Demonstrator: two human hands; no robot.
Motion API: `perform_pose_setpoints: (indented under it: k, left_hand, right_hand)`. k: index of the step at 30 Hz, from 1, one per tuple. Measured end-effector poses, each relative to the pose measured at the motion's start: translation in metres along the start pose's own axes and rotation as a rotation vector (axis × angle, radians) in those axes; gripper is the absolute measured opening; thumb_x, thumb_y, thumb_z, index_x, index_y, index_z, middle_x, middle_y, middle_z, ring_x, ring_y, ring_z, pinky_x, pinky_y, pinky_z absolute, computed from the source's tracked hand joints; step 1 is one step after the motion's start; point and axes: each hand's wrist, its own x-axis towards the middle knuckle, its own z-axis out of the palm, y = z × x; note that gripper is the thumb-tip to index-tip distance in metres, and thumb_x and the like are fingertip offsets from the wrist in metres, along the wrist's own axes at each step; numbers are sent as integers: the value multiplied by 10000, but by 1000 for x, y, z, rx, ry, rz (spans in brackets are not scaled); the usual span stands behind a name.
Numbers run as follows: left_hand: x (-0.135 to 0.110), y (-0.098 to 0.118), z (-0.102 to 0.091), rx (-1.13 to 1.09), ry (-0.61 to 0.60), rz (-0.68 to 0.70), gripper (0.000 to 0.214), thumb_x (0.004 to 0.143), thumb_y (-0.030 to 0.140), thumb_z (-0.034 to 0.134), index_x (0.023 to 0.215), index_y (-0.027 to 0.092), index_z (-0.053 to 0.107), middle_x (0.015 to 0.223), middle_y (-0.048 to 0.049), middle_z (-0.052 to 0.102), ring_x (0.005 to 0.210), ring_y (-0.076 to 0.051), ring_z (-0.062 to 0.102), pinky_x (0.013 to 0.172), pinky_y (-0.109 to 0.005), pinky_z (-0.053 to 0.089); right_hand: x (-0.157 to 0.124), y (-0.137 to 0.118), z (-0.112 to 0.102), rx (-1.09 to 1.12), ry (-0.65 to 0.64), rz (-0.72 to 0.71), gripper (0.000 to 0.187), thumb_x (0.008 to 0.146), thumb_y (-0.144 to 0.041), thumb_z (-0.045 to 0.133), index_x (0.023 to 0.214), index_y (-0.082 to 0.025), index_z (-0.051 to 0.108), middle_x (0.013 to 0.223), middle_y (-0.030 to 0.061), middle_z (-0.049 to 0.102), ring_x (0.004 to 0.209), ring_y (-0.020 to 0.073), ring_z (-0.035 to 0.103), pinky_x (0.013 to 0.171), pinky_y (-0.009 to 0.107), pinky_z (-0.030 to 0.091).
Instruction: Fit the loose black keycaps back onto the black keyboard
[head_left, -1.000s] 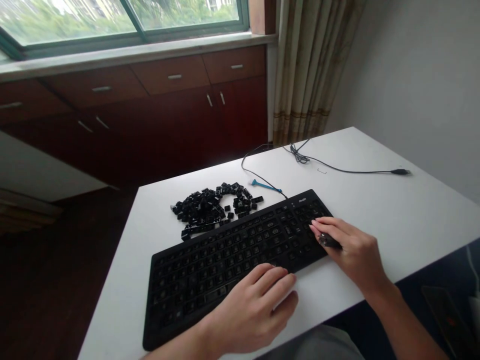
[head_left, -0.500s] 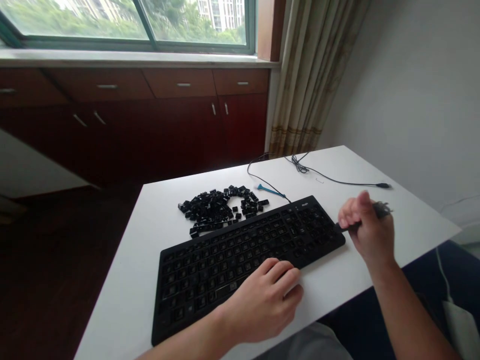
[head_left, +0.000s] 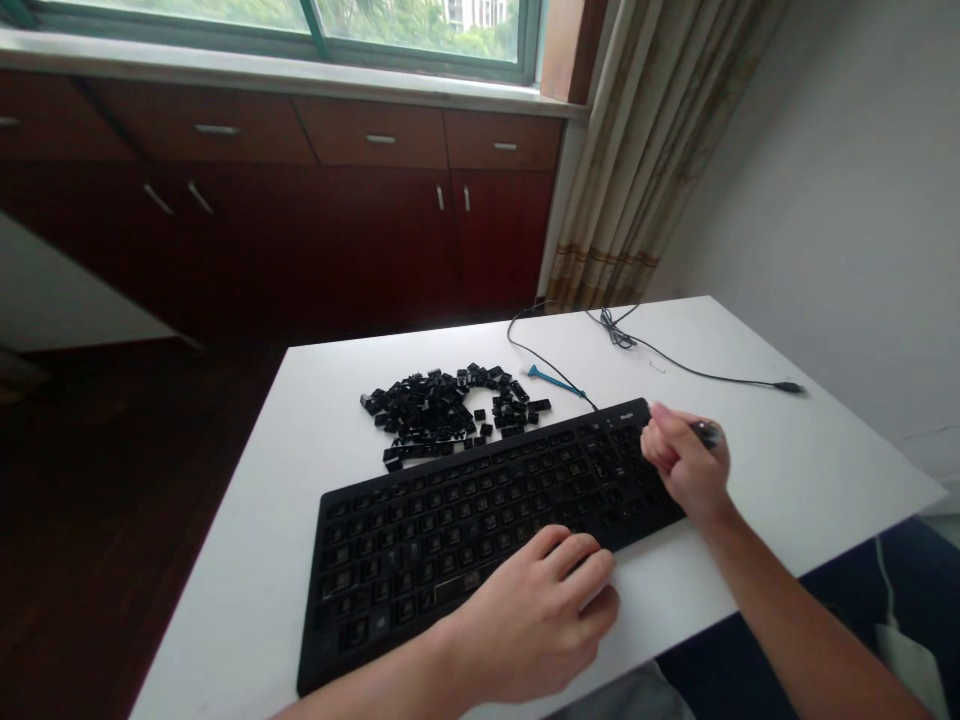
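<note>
A black keyboard (head_left: 450,520) with its keycaps off lies slantwise on the white table (head_left: 787,470). My left hand (head_left: 540,620) rests on the keyboard's front edge, fingers laid flat and gripping nothing. My right hand (head_left: 686,465) is a fist over the keyboard's right end, closed round a slim dark tool (head_left: 709,433) whose tip sticks out to the right. A heap of loose black keycaps (head_left: 450,410) sits just behind the keyboard. A small blue tool (head_left: 551,378) lies beside the heap.
The keyboard's black cable (head_left: 675,365) loops across the table's back right, ending in a plug (head_left: 789,386). Behind stand dark wooden cabinets (head_left: 337,220) under a window, with a curtain (head_left: 645,150) to the right. The table edge runs close to my body.
My right hand lifted off the keyboard's right end with the tool, swung out past the edge, then came back over the right end as a fist. My left hand stayed put.
</note>
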Motion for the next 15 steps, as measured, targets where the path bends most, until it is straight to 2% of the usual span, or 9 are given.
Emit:
perform_pose_setpoints:
  k: [6, 11, 15]
  left_hand:
    - [1, 1, 0, -9, -4, -15, 211, 999, 217, 440, 984, 115, 625, 1147, -105, 590, 1087, -255, 565, 907, -401, 436]
    - [0, 3, 2, 1, -2, -28, 218, 991, 221, 454, 1039, 113, 636, 1188, -107, 592, 1097, -258, 557, 917, -410, 434]
    - [0, 4, 3, -4, -12, -33, 224, 992, 231, 454, 1044, 118, 641, 1197, -105, 593, 1097, -257, 557, 920, -415, 434]
  right_hand:
    - [3, -10, -8, 90, 1, 13, 573, 939, -269, 612, 445, -204, 328, 393, -66, 267, 354, 69, 251, 412, 302, 205]
    - [3, -3, -8, 108, -24, 92, 563, 933, -244, 608, 437, -208, 345, 385, -71, 237, 342, 70, 233, 388, 305, 164]
    - [6, -2, -10, 91, -40, 59, 575, 950, -276, 597, 449, -205, 323, 393, -71, 249, 351, 67, 248, 410, 301, 195]
